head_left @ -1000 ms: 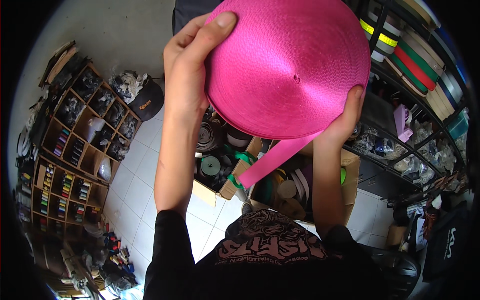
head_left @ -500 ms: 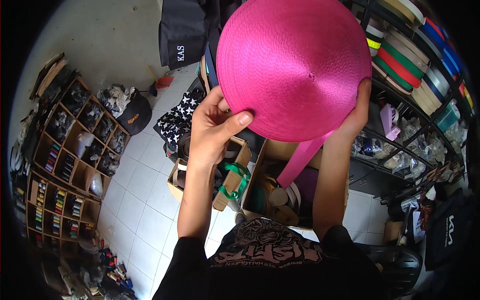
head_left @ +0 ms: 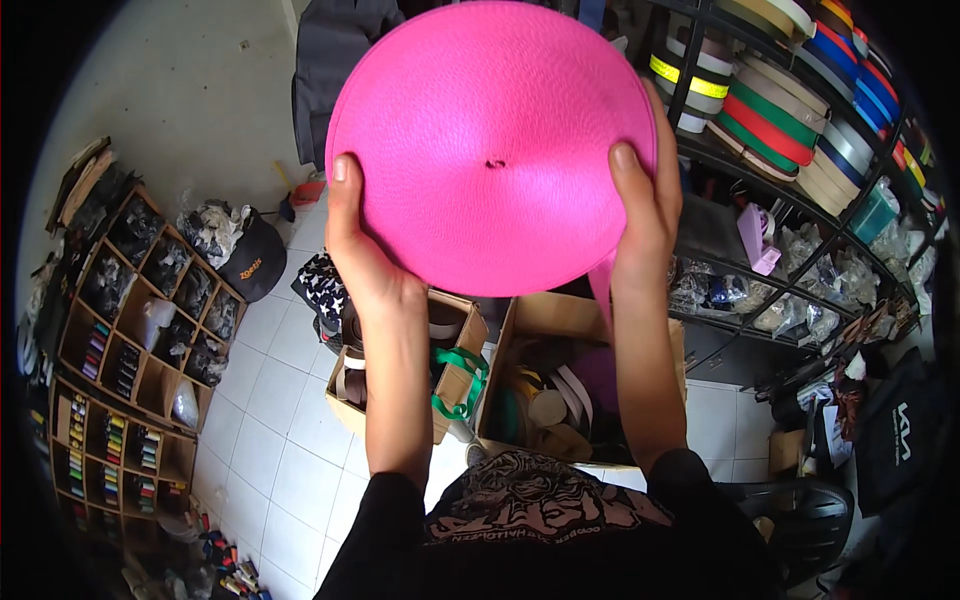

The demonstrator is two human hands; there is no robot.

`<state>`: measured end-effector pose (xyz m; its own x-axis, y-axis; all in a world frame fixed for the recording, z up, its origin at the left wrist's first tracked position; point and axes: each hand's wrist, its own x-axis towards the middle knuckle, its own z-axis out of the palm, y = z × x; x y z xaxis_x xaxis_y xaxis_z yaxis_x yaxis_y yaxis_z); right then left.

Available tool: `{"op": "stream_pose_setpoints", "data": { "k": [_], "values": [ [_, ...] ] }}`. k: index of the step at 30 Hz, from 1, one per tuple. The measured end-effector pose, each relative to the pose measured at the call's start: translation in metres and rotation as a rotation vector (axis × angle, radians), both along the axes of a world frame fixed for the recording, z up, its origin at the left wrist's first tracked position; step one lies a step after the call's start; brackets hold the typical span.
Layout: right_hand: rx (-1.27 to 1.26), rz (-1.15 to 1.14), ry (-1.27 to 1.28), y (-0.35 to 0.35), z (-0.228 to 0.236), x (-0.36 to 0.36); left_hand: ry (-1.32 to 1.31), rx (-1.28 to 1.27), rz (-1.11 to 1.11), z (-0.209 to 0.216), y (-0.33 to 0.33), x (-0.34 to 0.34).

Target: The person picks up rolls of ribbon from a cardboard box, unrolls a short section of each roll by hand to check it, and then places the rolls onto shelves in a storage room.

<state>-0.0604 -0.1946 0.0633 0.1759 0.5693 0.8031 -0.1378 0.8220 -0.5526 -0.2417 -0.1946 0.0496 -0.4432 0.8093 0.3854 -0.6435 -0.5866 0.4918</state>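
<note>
A big flat roll of pink webbing [head_left: 480,210] is held up between my two hands, its broad coiled face toward me. My left hand [head_left: 365,240] grips the roll's left edge, thumb on the face and the other fingers out of sight behind it. On the opposite edge, my right hand [head_left: 645,200] clasps it with the thumb in front and fingers wrapped along the rim. A loose pink tail hangs beside my right wrist. Below stands an open cardboard box [head_left: 510,340] holding several webbing rolls; a smaller box [head_left: 462,385] with green ribbon on it sits to its left.
A black rack [head_left: 690,60] at the right carries striped webbing rolls and plastic-bagged items. Wooden cubbyholes [head_left: 130,335] with thread spools stand at the left, a dark cap [head_left: 255,260] by them. A black chair [head_left: 800,530] is at lower right, on white floor tiles [head_left: 275,400].
The pink roll has shifted left and its face has turned more squarely toward me. My left hand has moved to the roll's left side; my right hand has moved left with it.
</note>
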Motion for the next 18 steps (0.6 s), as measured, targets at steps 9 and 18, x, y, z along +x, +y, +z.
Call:
{"op": "stream_pose_setpoints", "data": {
  "k": [9,18],
  "values": [
    [0.011,0.034,0.398,0.027,-0.027,-0.022,-0.084,0.085,-0.115,-0.037,0.009,0.033],
    [-0.063,0.126,0.066,0.025,-0.024,0.021,0.368,-0.091,-0.164,-0.005,0.019,-0.017]
  ]
}}
